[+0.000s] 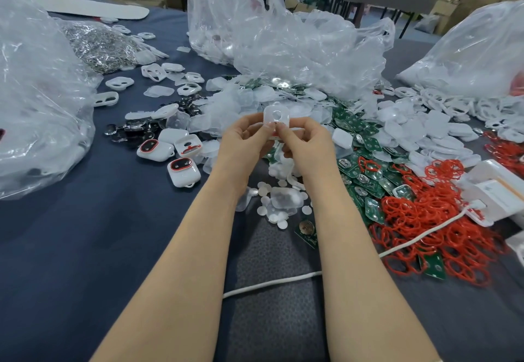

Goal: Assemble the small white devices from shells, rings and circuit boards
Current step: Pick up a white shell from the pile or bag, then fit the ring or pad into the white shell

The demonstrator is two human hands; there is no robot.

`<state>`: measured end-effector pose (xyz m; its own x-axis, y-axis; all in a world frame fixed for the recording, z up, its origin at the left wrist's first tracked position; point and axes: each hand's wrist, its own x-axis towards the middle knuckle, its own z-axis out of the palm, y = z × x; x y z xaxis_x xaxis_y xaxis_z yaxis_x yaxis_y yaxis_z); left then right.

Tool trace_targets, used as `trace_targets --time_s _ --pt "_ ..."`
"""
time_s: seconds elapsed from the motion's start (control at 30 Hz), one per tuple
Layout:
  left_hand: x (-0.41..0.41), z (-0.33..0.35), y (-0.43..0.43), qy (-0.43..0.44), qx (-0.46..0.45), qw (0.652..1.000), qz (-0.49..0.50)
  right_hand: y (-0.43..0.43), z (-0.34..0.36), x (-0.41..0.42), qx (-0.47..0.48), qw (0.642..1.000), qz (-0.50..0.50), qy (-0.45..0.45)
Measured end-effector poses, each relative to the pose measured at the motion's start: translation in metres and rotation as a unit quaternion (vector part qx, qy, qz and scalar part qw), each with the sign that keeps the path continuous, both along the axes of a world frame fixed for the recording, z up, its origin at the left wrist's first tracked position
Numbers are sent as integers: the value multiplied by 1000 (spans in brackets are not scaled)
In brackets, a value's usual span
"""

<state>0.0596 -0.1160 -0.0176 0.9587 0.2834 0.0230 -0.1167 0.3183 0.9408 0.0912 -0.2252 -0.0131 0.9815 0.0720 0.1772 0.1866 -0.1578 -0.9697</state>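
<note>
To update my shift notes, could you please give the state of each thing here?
Shell: held up, hole facing the camera.
Left hand: pinching the shell.
Right hand: pinching the shell.
Red-ringed device: lying on the table, untouched.
Red rings: loose heap.
Circuit boards: loose heap.

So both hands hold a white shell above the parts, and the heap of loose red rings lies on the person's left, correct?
Not quite. The left hand and right hand do hold the white shell above the parts, but the head view shows the heap of red rings on the person's right, not left.
</note>
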Motion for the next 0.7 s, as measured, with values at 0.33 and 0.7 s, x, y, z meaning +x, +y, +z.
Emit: trace_targets --time_s 0.33,0.7 --pt "2 -1 0 -1 45 998 54 3 7 -1 94 995 29 17" --pt "-7 21 9 52 85 989 106 25 13 -19 -143 974 25 -176"
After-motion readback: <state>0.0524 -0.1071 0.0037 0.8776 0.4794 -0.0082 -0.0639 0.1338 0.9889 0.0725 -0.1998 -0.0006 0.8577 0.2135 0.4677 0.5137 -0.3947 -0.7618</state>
